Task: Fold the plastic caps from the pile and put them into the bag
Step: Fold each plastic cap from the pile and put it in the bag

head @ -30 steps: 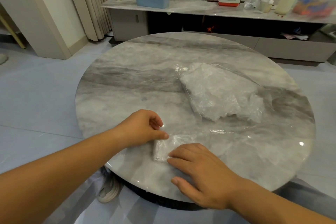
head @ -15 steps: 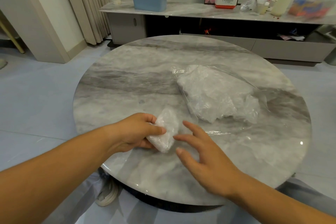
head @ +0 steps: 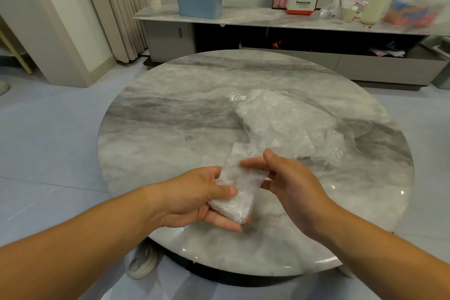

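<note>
Scene: A person's two bare arms reached over a round marble desk (head: 170,117), seen from a head camera looking down.
Left grip: The left grip (head: 194,197) was closed on a folded cap (head: 239,182), thumb pressed on top and fingers curled beneath its near end.
Right grip: The right grip (head: 292,185) was loosely spread, its fingers nearly straight. The thumb tip touched the cap's far end without closing round it.
Cap: A small, crinkled, translucent packet, held in the air above the near part of the desk and tilted with its far end higher.
Bag: A clear bag (head: 287,126) lay on the desk just beyond the hands, already bulging with white plastic. Its mouth could not be made out.
Pile: Loose plastic near the bag's right end could not be told apart from the bag's contents.
Step, as judged: The fold looked finished, and the cap seemed ready to go into the bag.
Risk, unfolding: The springy film could puff open if the left thumb eased before the right grip took firm hold.
Risk, bag: The slippery bag could slide on the polished marble, or its mouth stay flat, if the cap were pushed in with nothing bracing it.
Risk, drop: The cap hung near the desk edge, so a slip could send it to the floor.
</note>
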A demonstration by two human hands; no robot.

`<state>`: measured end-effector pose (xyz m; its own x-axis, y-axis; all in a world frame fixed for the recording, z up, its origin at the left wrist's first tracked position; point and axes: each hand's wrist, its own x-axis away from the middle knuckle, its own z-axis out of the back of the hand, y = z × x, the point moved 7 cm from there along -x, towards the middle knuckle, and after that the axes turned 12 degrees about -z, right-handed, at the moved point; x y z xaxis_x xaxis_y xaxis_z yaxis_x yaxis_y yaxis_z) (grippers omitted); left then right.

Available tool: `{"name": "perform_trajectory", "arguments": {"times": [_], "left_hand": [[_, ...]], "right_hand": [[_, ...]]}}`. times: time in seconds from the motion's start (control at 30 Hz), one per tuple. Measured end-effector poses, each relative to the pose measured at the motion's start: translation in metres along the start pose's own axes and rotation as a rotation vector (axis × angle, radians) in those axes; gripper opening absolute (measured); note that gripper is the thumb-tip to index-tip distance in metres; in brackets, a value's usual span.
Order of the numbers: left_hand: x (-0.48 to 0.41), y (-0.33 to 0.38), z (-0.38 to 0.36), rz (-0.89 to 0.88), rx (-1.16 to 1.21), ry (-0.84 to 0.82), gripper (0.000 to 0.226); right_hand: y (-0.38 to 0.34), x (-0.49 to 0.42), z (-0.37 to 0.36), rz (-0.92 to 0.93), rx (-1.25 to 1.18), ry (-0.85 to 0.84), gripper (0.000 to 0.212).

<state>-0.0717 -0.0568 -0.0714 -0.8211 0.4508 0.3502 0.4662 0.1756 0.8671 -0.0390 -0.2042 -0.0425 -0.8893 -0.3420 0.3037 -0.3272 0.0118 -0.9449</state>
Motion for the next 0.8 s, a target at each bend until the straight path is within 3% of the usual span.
{"name": "perform_trajectory", "arguments": {"times": [0.13, 0.33, 0.43, 0.53, 0.63, 0.7, 0.8], "left_hand": [[0.000, -0.008, -0.001, 0.099, 0.127, 0.017, 0.036], [0.004, 0.008, -0.014, 0.074, 0.526, -0.204, 0.058], [-0.001, 0.007, -0.010, 0.062, 0.474, -0.132, 0.076], [-0.003, 0.007, -0.009, 0.028, 0.338, 0.021, 0.063], [-0.004, 0.006, -0.009, -0.003, 0.264, 0.105, 0.037], [-0.006, 0.007, -0.005, -0.046, 0.287, 0.156, 0.039], [-0.009, 0.014, 0.001, -0.126, 0.368, 0.226, 0.040]], "right_hand": [[-0.004, 0.006, -0.003, 0.171, 0.283, 0.003, 0.048], [-0.002, 0.020, -0.006, 0.332, 0.683, -0.016, 0.042], [0.005, 0.027, -0.014, 0.387, 0.891, -0.080, 0.059], [0.015, 0.027, -0.019, 0.406, 1.039, -0.142, 0.072], [0.024, 0.024, -0.015, 0.313, 0.968, -0.176, 0.074], [0.022, 0.023, -0.009, 0.246, 0.769, -0.151, 0.073], [0.007, 0.024, 0.002, 0.222, 0.491, -0.019, 0.054]]}}
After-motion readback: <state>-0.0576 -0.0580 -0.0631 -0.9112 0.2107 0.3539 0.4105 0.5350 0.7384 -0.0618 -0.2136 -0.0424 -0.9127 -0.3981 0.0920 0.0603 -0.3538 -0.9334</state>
